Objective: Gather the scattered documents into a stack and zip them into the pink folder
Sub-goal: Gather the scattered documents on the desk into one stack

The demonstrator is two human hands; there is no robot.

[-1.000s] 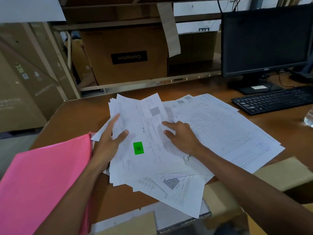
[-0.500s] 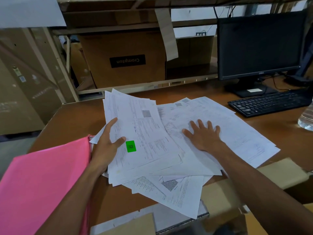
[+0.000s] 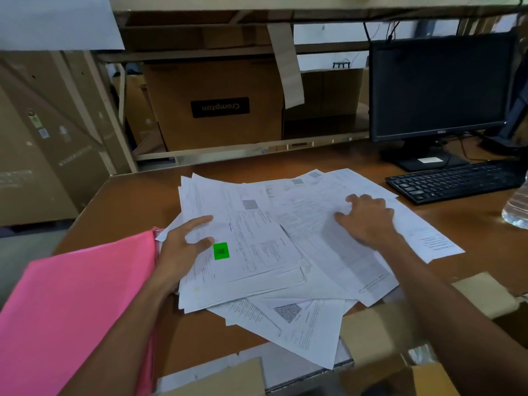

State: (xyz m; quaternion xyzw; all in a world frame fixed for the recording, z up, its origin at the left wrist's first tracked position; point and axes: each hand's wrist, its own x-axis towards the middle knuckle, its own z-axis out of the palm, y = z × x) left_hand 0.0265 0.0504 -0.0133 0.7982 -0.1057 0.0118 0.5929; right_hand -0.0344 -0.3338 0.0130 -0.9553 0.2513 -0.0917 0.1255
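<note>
The papers (image 3: 271, 252) lie fanned on the bench (image 3: 128, 201), the top sheaf's long side running away, leaning left. The left hand (image 3: 180, 252) lays thumb and forefinger on its left edge; whether that grip closes, I can't tell. The right hand (image 3: 368, 221) presses sheets, fingers loosely bent. The folder (image 3: 80, 304) touches their left.

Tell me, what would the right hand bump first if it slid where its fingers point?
Right hand would just slide over more documents; beyond them, probably the shelf rail near the Crompton box, depth unclear.
</note>
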